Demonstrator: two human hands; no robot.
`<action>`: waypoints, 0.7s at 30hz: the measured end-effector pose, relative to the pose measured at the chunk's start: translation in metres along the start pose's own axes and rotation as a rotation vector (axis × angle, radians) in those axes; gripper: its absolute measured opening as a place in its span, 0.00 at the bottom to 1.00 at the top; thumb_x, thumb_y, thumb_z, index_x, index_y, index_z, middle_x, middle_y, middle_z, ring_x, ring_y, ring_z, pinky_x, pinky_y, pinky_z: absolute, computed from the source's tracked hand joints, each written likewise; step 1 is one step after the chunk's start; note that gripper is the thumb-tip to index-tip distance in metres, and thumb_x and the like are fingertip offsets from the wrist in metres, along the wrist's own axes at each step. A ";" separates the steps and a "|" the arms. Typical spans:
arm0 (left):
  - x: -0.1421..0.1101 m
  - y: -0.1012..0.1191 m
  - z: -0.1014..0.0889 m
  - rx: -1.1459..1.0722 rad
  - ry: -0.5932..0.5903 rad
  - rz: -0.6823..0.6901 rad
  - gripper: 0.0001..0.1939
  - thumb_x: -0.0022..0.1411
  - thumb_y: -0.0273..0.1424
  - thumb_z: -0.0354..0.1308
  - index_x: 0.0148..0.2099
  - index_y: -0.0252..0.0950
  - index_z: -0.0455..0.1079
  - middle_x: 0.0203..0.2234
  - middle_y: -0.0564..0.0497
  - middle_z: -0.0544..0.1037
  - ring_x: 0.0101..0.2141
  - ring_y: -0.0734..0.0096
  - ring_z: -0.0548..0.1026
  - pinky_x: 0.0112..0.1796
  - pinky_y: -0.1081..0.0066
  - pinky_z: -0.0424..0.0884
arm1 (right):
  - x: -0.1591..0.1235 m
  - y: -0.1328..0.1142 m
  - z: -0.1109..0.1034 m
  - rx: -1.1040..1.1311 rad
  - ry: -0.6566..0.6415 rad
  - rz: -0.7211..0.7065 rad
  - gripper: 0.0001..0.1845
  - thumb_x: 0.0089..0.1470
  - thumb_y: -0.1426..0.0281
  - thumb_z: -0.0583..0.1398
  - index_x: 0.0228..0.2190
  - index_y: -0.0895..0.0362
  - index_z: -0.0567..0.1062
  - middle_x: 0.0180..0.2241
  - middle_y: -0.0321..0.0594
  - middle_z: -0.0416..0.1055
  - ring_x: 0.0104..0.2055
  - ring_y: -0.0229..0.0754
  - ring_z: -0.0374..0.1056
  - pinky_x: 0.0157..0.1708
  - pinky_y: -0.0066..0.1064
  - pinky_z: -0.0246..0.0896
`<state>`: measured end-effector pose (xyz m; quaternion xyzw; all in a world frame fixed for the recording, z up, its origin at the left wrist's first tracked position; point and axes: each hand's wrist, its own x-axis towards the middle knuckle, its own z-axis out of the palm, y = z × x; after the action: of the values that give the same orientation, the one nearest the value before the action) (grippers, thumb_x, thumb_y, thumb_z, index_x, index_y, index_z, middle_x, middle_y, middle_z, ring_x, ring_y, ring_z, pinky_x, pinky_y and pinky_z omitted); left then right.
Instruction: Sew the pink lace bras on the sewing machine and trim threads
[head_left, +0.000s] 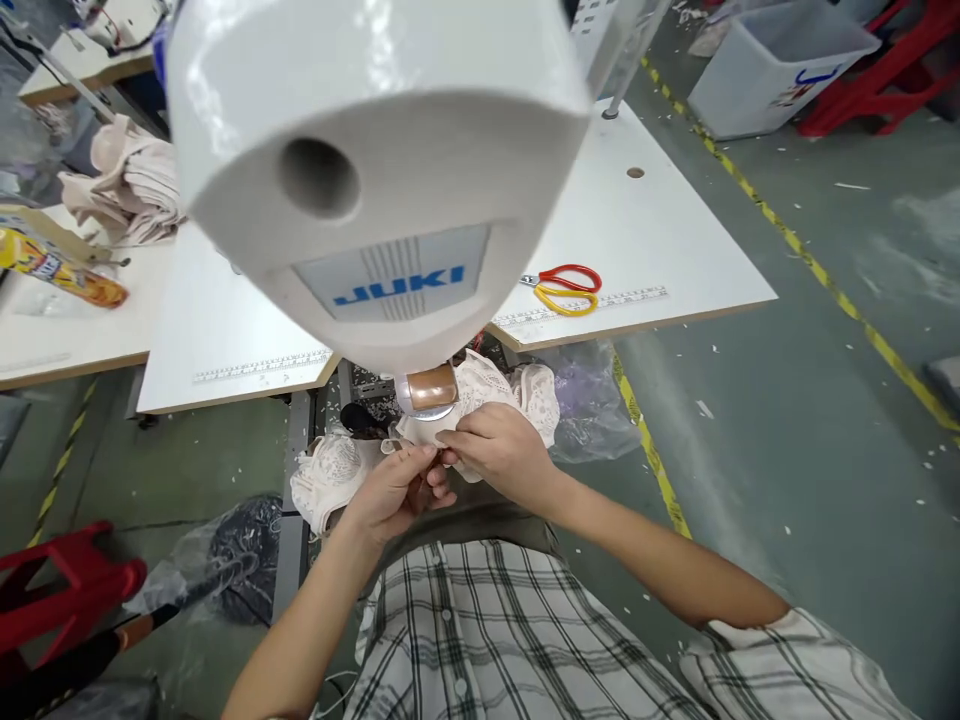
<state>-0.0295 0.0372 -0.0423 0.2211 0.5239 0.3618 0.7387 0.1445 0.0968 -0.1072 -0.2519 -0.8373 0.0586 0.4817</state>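
A cream lace bra [334,470] is spread at the front of a white JUKI sewing machine [390,220], its cups out to the left and right. My left hand [405,485] pinches the near edge of the fabric between thumb and fingers. Beside it, my right hand [502,450] is closed on the same bra, the fingertips of both hands almost touching. Just beyond my fingers sits the machine's lower end with a copper-coloured cover [433,388]. The needle and the exact piece between my fingertips are hidden.
Scissors with red and yellow handles [568,290] lie on the white table [660,240] at right. Folded beige garments [135,185] and a yellow bottle [64,268] are on the left. A grey bin [772,75] and red stools [67,580] stand on the floor.
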 end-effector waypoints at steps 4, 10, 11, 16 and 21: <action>-0.002 -0.008 -0.002 0.257 0.147 0.288 0.20 0.60 0.43 0.63 0.36 0.29 0.68 0.24 0.53 0.62 0.26 0.80 0.62 0.31 0.76 0.66 | -0.003 -0.009 0.001 0.142 0.105 0.185 0.13 0.57 0.74 0.61 0.46 0.58 0.73 0.44 0.44 0.68 0.47 0.42 0.63 0.48 0.37 0.58; -0.011 -0.005 -0.004 0.894 0.256 0.618 0.18 0.70 0.38 0.49 0.35 0.30 0.70 0.28 0.50 0.71 0.31 0.75 0.68 0.33 0.75 0.65 | -0.003 -0.015 0.014 0.259 0.075 0.269 0.15 0.59 0.68 0.62 0.47 0.58 0.73 0.41 0.40 0.70 0.42 0.35 0.67 0.38 0.28 0.64; -0.011 -0.004 -0.004 0.921 0.270 0.631 0.17 0.70 0.37 0.49 0.36 0.30 0.71 0.28 0.50 0.72 0.31 0.74 0.70 0.33 0.76 0.65 | -0.002 -0.015 0.016 0.266 0.074 0.275 0.13 0.59 0.68 0.62 0.46 0.57 0.74 0.41 0.40 0.70 0.42 0.35 0.68 0.39 0.27 0.65; -0.005 -0.007 -0.002 0.949 0.313 0.625 0.20 0.70 0.40 0.48 0.35 0.31 0.72 0.28 0.49 0.74 0.30 0.74 0.70 0.31 0.75 0.64 | -0.001 -0.024 0.020 0.285 0.114 0.238 0.06 0.58 0.76 0.60 0.38 0.58 0.76 0.37 0.37 0.72 0.39 0.34 0.68 0.38 0.28 0.64; 0.007 -0.005 -0.013 0.830 0.338 0.524 0.24 0.65 0.49 0.54 0.31 0.30 0.65 0.23 0.51 0.66 0.26 0.76 0.63 0.30 0.74 0.60 | -0.003 0.012 0.013 0.250 0.057 0.114 0.06 0.60 0.74 0.59 0.38 0.58 0.76 0.38 0.36 0.73 0.40 0.34 0.69 0.40 0.26 0.65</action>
<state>-0.0385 0.0389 -0.0543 0.5579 0.6622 0.3271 0.3785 0.1394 0.1074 -0.1205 -0.2388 -0.7936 0.1827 0.5289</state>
